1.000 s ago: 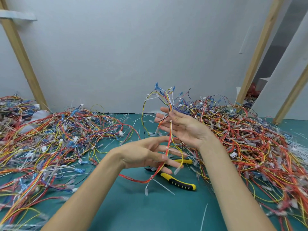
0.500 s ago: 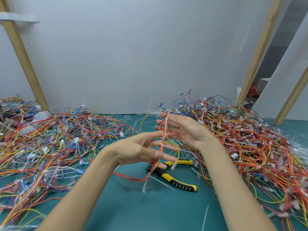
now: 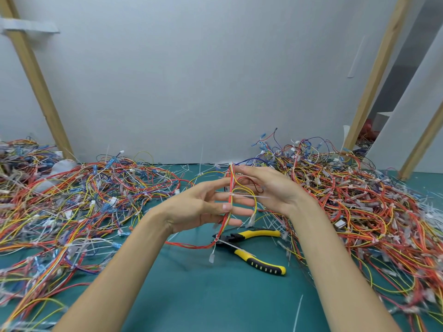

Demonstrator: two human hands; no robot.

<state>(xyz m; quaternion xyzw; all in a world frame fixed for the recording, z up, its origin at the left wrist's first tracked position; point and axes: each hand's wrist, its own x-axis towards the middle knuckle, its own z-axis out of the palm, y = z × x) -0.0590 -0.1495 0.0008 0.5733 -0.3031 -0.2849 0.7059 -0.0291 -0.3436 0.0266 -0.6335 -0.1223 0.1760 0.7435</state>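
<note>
A pale grey wall (image 3: 191, 80) closes off the back of a teal worktop (image 3: 191, 303) under even light. Bare wooden posts lean at either side. The left post (image 3: 36, 77) carries a strip of tape (image 3: 31, 27), and the right post (image 3: 374, 75) edges a shadowed gap (image 3: 398, 75) beside a white panel (image 3: 412, 111).

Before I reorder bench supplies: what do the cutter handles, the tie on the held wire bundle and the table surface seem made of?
Cutter handles: likely rubbery plastic, matte yellow and black, with a row of grip marks. Cable tie on the wire bundle: translucent whitish plastic, probably nylon; its tail sticks out straight. Table surface: smooth matte teal, perhaps a vinyl or rubber mat.
</note>
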